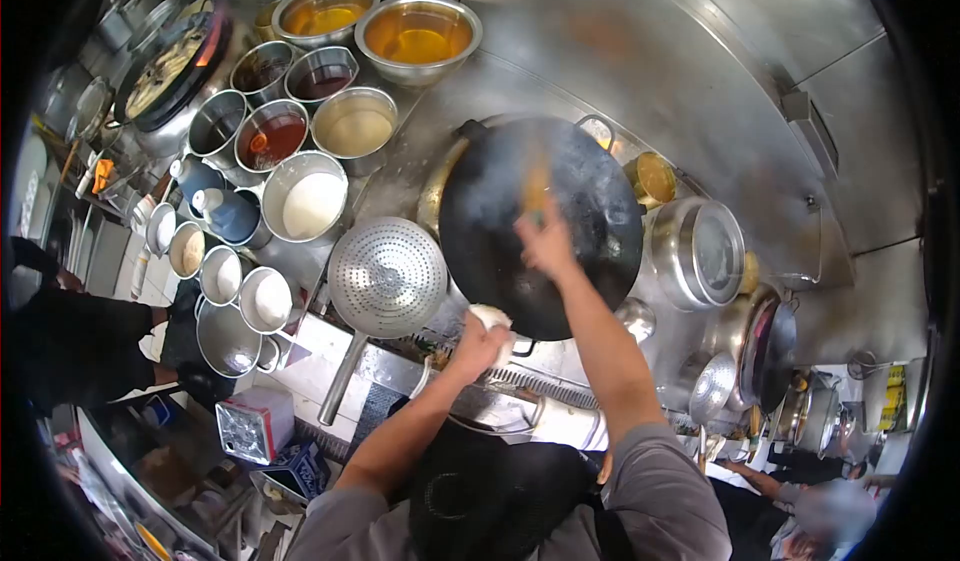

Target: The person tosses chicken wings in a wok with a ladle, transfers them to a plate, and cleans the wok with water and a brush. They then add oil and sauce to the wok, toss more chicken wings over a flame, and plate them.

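Observation:
A big black wok (590, 211) stands tilted toward me on the stove. My right hand (545, 241) is inside it, closed on a blurred yellowish brush-like tool (536, 189) that presses against the wok's surface. My left hand (478, 346) grips the wok's near rim through a white cloth (494, 318). A perforated steel strainer (388, 276) with a long handle lies just left of the wok.
Several steel bowls and pots of sauces, oils and white powders (310, 201) crowd the counter at the left. A lidded steel pot (697, 251) and another wok (770, 351) stand at the right. One person (80, 346) stands at left, another (800, 501) at lower right.

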Demonstrator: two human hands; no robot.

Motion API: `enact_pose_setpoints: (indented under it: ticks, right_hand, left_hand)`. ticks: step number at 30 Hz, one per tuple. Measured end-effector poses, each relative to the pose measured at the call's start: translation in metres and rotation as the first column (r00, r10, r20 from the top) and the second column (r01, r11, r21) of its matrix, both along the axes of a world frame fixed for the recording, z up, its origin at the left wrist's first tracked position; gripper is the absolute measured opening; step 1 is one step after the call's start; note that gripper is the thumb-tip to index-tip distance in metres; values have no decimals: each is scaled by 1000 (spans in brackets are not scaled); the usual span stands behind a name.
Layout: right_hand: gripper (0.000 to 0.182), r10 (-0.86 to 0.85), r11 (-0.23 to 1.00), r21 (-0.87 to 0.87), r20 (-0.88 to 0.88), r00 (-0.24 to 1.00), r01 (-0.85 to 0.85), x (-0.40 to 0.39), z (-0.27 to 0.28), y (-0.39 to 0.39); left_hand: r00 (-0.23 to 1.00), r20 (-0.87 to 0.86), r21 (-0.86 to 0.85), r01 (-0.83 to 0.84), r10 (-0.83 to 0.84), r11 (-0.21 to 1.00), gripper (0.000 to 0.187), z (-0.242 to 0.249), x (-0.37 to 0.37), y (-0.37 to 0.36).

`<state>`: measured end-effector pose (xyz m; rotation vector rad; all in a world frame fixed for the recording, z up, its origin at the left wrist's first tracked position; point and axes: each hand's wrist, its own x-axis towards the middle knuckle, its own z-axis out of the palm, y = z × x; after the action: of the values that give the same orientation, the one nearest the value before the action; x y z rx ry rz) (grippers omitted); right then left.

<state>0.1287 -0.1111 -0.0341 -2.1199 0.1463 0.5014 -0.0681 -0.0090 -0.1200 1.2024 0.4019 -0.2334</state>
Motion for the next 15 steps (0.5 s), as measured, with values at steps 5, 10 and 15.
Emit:
enact_pose_setpoints:
  ticks: [5, 10, 15]
  right_hand:
    - [84, 359, 912, -14, -454, 815, -409, -54, 44, -58]
    - [75, 530, 801, 16, -484, 696, -599, -75, 62, -101]
    - [65, 73, 801, -502, 621, 781, 325, 5, 52, -165]
  left_hand:
    - [996, 74, 99, 35, -42, 995, 44, -7, -3, 5]
    - [986, 166, 129, -49, 28, 990, 43, 7, 0, 2]
    - [997, 72, 189, 4, -18, 982, 44, 6, 1, 1]
